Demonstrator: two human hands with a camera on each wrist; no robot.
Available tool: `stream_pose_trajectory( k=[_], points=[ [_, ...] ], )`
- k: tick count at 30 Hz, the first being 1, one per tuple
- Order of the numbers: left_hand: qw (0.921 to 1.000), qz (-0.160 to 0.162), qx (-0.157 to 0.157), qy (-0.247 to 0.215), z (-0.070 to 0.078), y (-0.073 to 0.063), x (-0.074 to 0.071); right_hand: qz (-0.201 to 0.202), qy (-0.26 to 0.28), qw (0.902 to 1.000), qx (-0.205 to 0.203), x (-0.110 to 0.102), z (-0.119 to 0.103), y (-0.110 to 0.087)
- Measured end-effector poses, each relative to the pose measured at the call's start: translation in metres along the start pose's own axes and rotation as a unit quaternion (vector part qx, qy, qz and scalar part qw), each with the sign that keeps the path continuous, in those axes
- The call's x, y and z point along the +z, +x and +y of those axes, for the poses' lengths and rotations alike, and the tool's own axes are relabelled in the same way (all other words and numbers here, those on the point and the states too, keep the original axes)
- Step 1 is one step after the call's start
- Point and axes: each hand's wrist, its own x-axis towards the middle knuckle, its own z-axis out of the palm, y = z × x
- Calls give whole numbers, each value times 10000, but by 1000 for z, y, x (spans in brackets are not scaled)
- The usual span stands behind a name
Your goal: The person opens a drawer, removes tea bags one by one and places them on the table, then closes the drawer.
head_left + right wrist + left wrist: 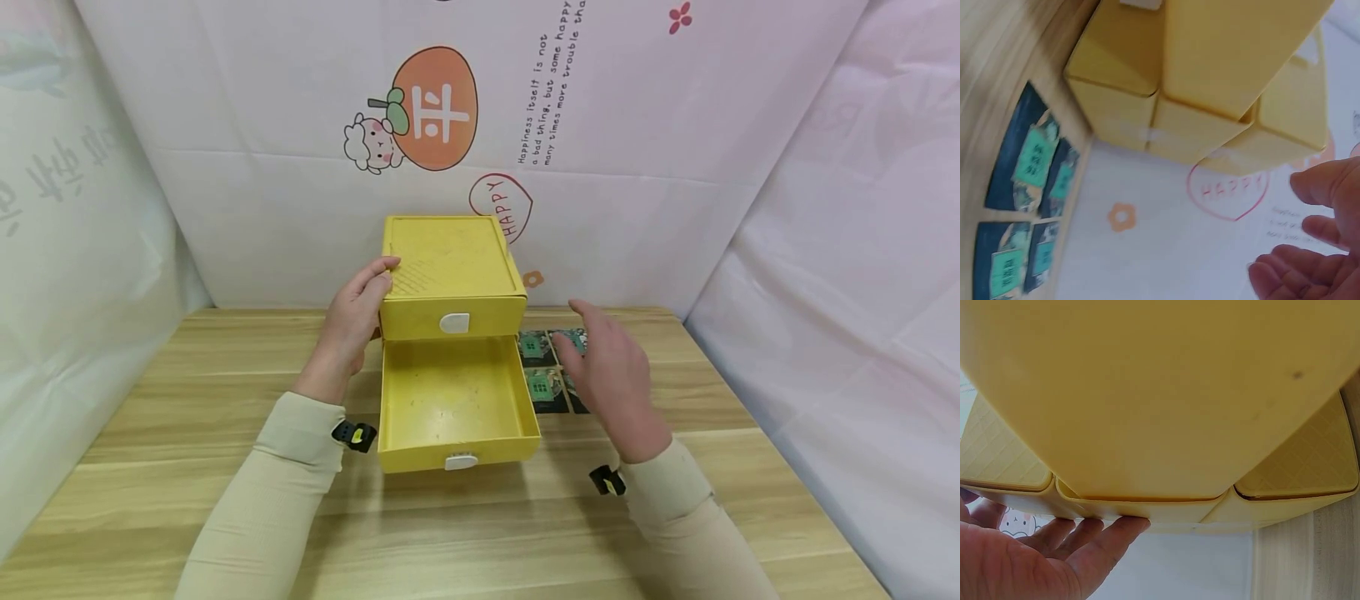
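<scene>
A yellow drawer cabinet (450,258) stands on the table, its middle drawer (450,392) pulled far out with a bare inside. White handles sit on the upper drawer front (487,317) and on the pulled-out drawer. My left hand (356,308) rests against the cabinet's left side, with fingertips at the top edge. In the left wrist view its fingers (1107,547) lie fairly straight along the side wall, below the drawer's underside (1160,400). My right hand (611,375) hovers to the cabinet's right, holding nothing, fingers loosely bent and apart (1316,181).
Several dark cards with green panels (540,387) lie on the wooden table (225,400) right of the cabinet, partly hidden by the right hand. A white printed cloth (285,208) hangs behind and at both sides. Each wrist wears a black strap-mounted device (356,435).
</scene>
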Motion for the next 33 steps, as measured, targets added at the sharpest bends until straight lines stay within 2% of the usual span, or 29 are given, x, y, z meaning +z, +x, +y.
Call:
stream_pose_trajectory(
  k=[3,8,16,20,27,33],
  points=[
    [10000,0,2,-15,0,0,0,538,195,9972,-479,-3,-9,-2],
    [10000,22,-14,14,-1,0,0,1180,462,9836,-1280,-8,-23,-7],
    [10000,37,-27,26,-1,2,0,1781,942,9482,-2455,-14,-49,-14],
    [10000,61,-17,23,-1,2,1,1813,1085,9333,-2903,-15,-61,-20],
    [10000,74,-37,36,-1,1,1,1301,1224,9172,-3561,-14,-76,-33],
    [9999,94,-43,51,-1,1,1,1146,1151,8983,-4083,-8,-84,-41]
  ],
)
